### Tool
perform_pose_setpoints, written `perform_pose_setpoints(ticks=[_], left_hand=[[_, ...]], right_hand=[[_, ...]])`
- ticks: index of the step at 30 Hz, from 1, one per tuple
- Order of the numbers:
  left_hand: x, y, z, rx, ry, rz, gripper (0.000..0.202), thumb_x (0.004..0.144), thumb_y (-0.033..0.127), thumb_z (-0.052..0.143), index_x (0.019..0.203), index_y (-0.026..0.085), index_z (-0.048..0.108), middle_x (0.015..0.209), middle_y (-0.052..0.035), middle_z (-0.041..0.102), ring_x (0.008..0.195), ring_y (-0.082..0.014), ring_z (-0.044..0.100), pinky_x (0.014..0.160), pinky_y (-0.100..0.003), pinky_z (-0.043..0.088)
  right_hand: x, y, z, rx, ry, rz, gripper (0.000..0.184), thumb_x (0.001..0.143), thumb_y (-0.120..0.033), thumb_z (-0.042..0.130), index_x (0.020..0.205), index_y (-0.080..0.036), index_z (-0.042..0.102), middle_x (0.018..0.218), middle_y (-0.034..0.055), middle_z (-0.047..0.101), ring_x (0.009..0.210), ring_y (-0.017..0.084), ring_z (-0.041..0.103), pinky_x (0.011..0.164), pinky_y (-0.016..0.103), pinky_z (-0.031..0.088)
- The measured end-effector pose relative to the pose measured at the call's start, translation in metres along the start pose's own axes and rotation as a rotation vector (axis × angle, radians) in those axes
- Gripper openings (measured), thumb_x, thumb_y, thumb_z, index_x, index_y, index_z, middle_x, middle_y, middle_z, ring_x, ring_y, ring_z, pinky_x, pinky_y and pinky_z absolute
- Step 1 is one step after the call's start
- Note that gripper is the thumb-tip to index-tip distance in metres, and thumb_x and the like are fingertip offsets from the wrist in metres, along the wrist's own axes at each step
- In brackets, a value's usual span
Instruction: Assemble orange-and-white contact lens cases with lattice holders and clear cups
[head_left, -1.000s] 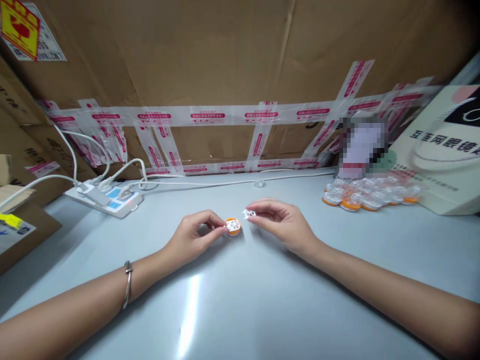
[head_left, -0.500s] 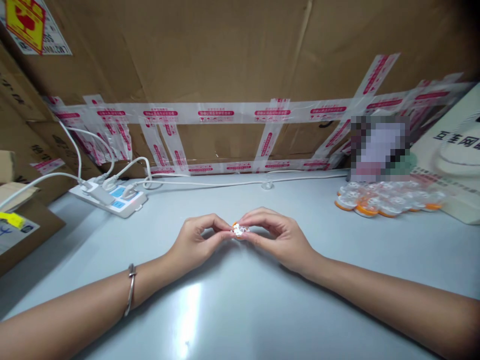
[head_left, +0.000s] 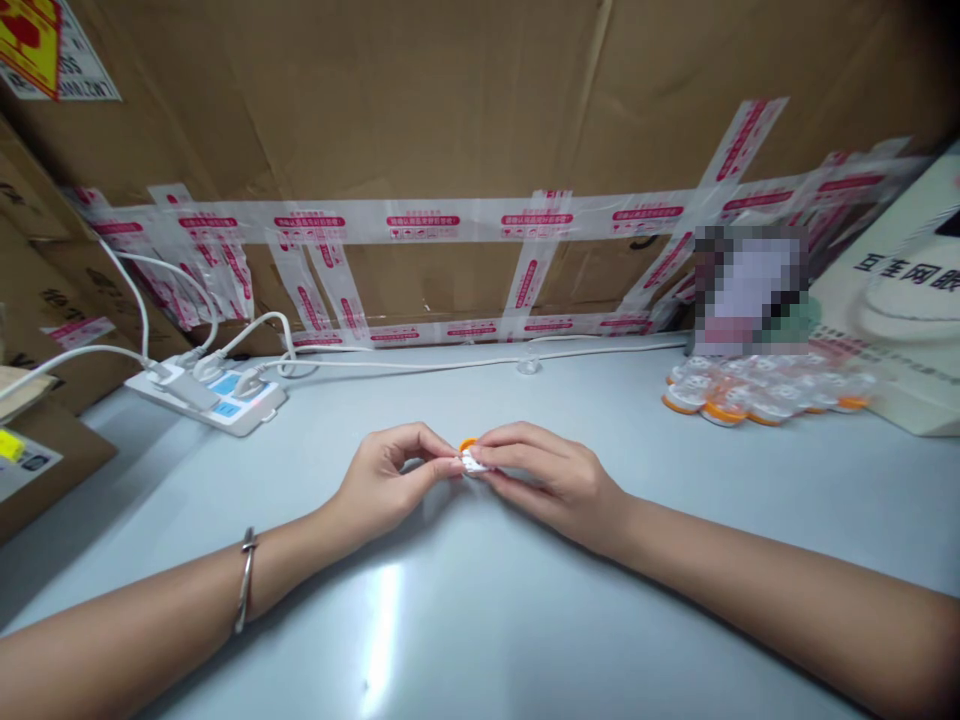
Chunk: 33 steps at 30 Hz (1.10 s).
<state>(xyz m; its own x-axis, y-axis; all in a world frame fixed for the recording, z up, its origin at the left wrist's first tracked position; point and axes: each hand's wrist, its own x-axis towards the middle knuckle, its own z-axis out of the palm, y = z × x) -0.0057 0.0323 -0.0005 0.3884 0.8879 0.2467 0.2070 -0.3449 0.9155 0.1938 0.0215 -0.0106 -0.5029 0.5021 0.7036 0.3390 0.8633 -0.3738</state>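
Both of my hands meet at the middle of the pale grey table [head_left: 480,610]. My left hand [head_left: 386,482] pinches a small round orange-and-white part [head_left: 469,455] from the left. My right hand [head_left: 547,475] pinches the same part from the right, its fingertips pressing a small white piece onto the part's top. Most of the part is hidden by my fingers. A thin metal bangle [head_left: 244,580] sits on my left wrist.
A pile of several similar orange-and-white parts [head_left: 757,390] lies at the right rear. A white power strip [head_left: 217,395] with plugged-in cables sits at the left rear. A white cable [head_left: 480,362] runs along the taped cardboard wall [head_left: 450,150]. A cardboard box [head_left: 37,460] stands left; a white printed box [head_left: 900,320] stands right.
A second ago my right hand held the small white piece apart from the orange part; it has since come together with the left hand, and the piece now sits on the part.
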Motion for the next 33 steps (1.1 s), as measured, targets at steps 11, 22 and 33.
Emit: perform_pose_setpoints(ticks=[11, 22, 33], left_hand=[[-0.001, -0.002, 0.000, 0.358, -0.026, 0.073, 0.030, 0.069, 0.034, 0.071, 0.092, 0.018, 0.059, 0.091, -0.0039, 0.063, 0.081, -0.0151, 0.056, 0.071, -0.027, 0.045], [0.031, -0.012, 0.019, 0.432, -0.149, 0.082, 0.026, 0.077, 0.038, 0.062, 0.092, 0.016, 0.059, 0.086, -0.0029, 0.061, 0.076, -0.0149, 0.056, 0.068, -0.026, 0.044], [0.032, -0.007, 0.019, 0.325, 0.021, 0.336, 0.023, 0.079, 0.026, 0.062, 0.098, 0.016, 0.057, 0.090, -0.0038, 0.064, 0.082, -0.0130, 0.058, 0.069, -0.024, 0.045]], right_hand=[[0.005, 0.010, -0.014, -0.172, -0.072, -0.006, 0.017, 0.089, -0.017, 0.044, 0.101, -0.015, 0.055, 0.088, 0.0097, 0.062, 0.081, 0.017, 0.058, 0.071, 0.029, 0.050], [-0.001, 0.026, -0.013, -0.053, -0.034, 0.212, 0.013, 0.088, -0.021, 0.046, 0.092, -0.016, 0.057, 0.082, 0.0059, 0.061, 0.073, 0.014, 0.057, 0.066, 0.026, 0.046], [-0.003, 0.024, -0.011, 0.129, 0.018, 0.372, 0.013, 0.087, -0.023, 0.050, 0.093, -0.018, 0.060, 0.089, 0.0044, 0.063, 0.079, 0.013, 0.059, 0.073, 0.024, 0.046]])
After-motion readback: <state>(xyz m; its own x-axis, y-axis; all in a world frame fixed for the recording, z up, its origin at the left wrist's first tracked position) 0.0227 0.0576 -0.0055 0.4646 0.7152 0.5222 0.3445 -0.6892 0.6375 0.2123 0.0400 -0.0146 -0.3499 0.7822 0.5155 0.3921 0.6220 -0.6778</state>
